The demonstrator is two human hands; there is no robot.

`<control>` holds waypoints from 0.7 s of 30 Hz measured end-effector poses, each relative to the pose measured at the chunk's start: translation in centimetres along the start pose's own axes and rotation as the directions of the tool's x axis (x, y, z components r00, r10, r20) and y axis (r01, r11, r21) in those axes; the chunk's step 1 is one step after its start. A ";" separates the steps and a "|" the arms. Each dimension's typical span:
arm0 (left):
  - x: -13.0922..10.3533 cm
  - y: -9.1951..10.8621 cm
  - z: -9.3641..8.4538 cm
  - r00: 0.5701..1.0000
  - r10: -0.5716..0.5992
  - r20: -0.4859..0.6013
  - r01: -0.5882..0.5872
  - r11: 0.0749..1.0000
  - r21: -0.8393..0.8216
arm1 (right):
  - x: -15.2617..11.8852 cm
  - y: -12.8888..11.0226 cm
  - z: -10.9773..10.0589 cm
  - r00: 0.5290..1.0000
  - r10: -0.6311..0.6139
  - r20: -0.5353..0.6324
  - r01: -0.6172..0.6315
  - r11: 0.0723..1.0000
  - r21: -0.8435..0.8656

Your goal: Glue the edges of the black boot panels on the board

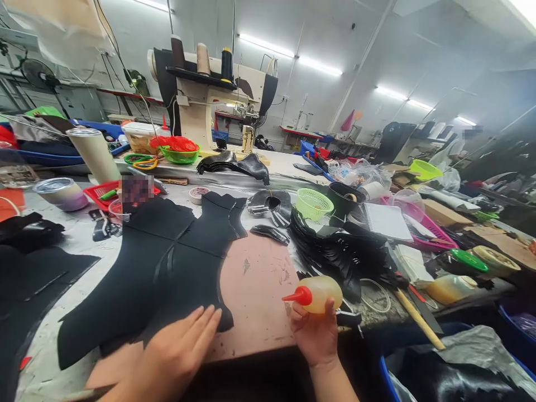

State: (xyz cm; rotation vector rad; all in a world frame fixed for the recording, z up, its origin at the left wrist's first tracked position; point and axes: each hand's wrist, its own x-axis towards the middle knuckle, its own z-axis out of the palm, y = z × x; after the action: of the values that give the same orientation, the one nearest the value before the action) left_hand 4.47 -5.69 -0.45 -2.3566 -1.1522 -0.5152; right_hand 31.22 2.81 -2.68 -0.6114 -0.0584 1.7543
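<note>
My left hand (182, 343) lies flat on the lower part of a large black cut piece (167, 251), its fingers stretched out near the piece's lower right end. The black piece spreads over a pinkish board (257, 285) on the table. To the right, my right hand (315, 329) is wrapped round a yellowish squeeze bottle (324, 294) with a red pointed nozzle aimed left, held above the board's right edge. Another black piece (29, 290) lies at the far left. Beside the bottle is a fanned stack of black pieces (335, 257).
A sewing machine (195, 120) stands behind the table. At the right are a light green basket (314, 204), a notebook (387, 221), a wooden-handled hammer (419, 321) and a blue-rimmed bin (387, 379). Two tumblers, one tall (94, 156), stand at the left.
</note>
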 end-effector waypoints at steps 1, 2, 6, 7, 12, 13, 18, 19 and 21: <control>-0.5 0.6 0.7 1.000 0.026 0.015 -0.025 1.000 -0.014 | 0.0 0.0 -0.2 1.000 -0.009 0.014 0.009 1.000 -0.014; -0.9 0.9 1.3 0.998 0.039 0.044 -0.037 0.999 -0.038 | 0.0 0.0 -0.4 0.999 -0.020 0.028 0.021 0.999 -0.032; -0.4 -0.3 1.8 0.963 -0.034 0.268 0.095 0.971 -0.220 | 0.7 0.2 -0.8 0.997 -0.062 0.042 0.068 0.987 -0.144; 0.6 -1.3 1.7 0.942 -0.051 0.332 0.139 0.959 -0.247 | 1.1 0.4 -0.7 0.995 -0.091 0.030 0.095 0.978 -0.187; 7.2 -9.0 3.6 0.829 -0.100 0.551 0.225 0.961 -0.164 | 5.6 2.1 2.4 0.959 -0.284 0.021 0.269 0.879 -0.394; 8.1 -10.4 4.4 0.818 -0.103 0.566 0.232 0.959 -0.161 | 6.7 2.6 3.2 0.953 -0.302 0.028 0.286 0.863 -0.416; 8.6 -13.3 7.9 0.783 -0.123 0.609 0.271 0.950 -0.156 | 11.0 4.4 6.1 0.913 -0.401 0.068 0.377 0.772 -0.512; 8.4 -13.2 8.2 0.777 -0.129 0.615 0.278 0.949 -0.151 | 11.5 4.6 6.3 0.906 -0.417 0.073 0.390 0.754 -0.529; 8.2 -12.9 8.3 0.768 -0.136 0.625 0.282 0.949 -0.141 | 12.0 4.8 6.3 0.895 -0.440 0.080 0.406 0.724 -0.557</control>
State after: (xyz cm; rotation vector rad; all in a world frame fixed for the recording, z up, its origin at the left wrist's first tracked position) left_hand -0.17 11.07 0.04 -2.7035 -1.7393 0.0861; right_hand 22.50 14.18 -3.38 -0.9904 -0.6532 1.2501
